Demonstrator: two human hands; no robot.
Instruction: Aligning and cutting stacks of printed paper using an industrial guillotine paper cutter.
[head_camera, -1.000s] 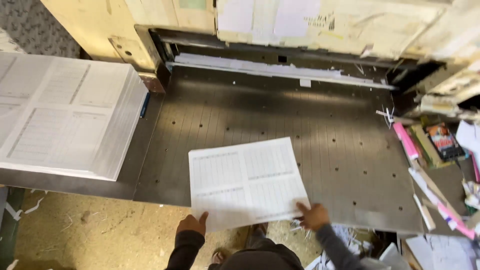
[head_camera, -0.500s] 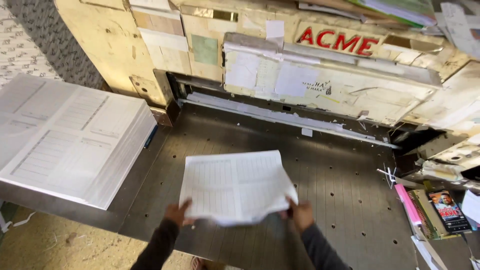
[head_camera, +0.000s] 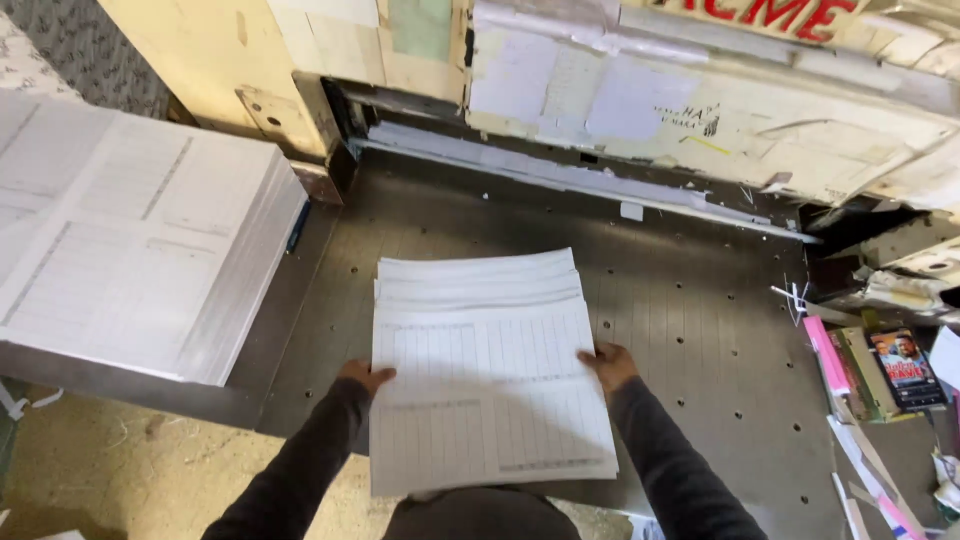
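I am holding a thin, fanned stack of white printed sheets ruled with grey tables (head_camera: 485, 385) over the near middle of the dark grey perforated metal bed of the paper cutter (head_camera: 700, 330), its far edge splayed into several steps and its near edge hanging past the bed's front lip toward me. My left hand (head_camera: 366, 377) is gripping the stack's left edge about halfway along, fingers curled in under the paper with the thumb side showing; my right hand (head_camera: 607, 362) is doing the same on the right edge, closed on the sheets, fingers tucked against the margin. Neither hand is spread wide; both are clamped narrowly on paper. I am judging the stack to be light but floppy: it is going to sag in the middle and slide sheet over sheet, as the stepped far edge suggests, so taking it at the two long sides near the middle, pinching top and bottom together, seems the safest hold. The edges could crease or cut a finger. To the far left a tall, squared pile of larger white printed sheets (head_camera: 130, 240) is sitting well apart from my stack, and to the right pink and white offcut strips (head_camera: 830, 360) are lying beside the bed.
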